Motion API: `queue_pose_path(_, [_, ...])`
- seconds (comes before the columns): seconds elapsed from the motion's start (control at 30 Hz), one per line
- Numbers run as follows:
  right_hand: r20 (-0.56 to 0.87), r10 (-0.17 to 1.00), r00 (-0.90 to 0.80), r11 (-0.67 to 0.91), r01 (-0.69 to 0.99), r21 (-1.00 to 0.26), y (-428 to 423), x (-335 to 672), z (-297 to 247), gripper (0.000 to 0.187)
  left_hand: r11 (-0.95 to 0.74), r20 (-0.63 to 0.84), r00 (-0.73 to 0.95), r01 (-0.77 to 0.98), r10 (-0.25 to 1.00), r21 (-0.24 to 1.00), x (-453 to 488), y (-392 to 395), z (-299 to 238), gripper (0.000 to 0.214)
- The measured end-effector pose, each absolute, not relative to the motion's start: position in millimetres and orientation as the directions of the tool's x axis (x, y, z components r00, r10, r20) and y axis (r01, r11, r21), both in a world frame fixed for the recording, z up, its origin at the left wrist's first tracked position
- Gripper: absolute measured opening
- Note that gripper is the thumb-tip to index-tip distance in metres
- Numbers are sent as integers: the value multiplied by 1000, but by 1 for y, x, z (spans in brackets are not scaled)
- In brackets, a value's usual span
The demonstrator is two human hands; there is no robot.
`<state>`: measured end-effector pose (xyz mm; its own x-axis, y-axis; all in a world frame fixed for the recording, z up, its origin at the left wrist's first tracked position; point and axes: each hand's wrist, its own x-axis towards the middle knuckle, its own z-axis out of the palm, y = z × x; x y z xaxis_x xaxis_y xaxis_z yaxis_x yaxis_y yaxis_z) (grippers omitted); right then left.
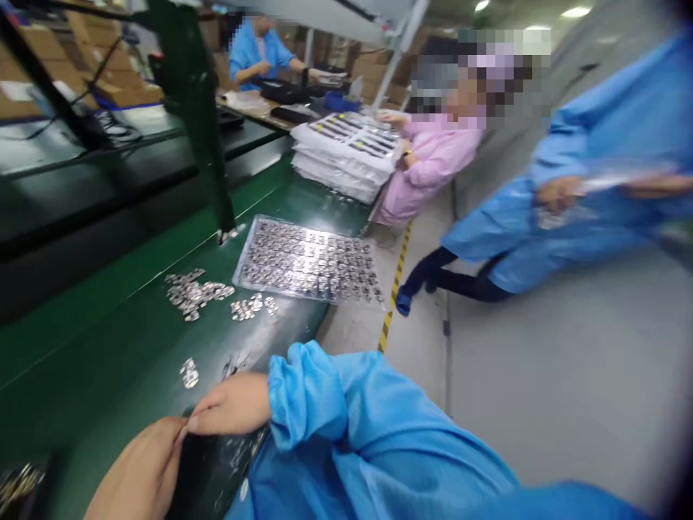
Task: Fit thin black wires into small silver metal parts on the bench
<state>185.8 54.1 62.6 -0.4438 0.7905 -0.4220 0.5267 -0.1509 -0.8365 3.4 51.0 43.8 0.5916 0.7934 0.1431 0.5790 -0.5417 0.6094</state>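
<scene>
The left hand (141, 469) and right hand (232, 404) pinch a black bag (208, 466) at its edge, fingers pressed together. Loose metal parts (189, 373) lie just beyond them on the green belt (81, 361).

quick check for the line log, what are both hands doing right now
Left hand: closed on a dark sheet.
Right hand: closed on the same sheet.

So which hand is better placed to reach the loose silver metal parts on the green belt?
Right, probably: the right hand sits nearer the small clump of silver metal parts on the green conveyor belt; the left hand is lower. Both pinch a black plastic sheet.
</scene>
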Motion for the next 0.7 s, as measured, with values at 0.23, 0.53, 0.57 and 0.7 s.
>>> queue_pose_path(0.23, [-633,747,-206,-623,118,-773,51,191,51,17,-514,310,448,838,839,180,0,41,40,32])
queue_pose_path(0.53, [-743,644,-182,-764,-218,-608,68,195,33,16,-445,329,375,879,867,172,-5,45,39,27])
queue_pose_path(0.57, [-744,642,-185,-766,-210,-608,68,194,33,16,-452,326,380,873,866,183,1,46,40,27])
queue_pose_path(0.7, [-707,667,-234,-742,-118,-660,69,189,33,17,-445,288,377,867,880,226,26,52,36,28])
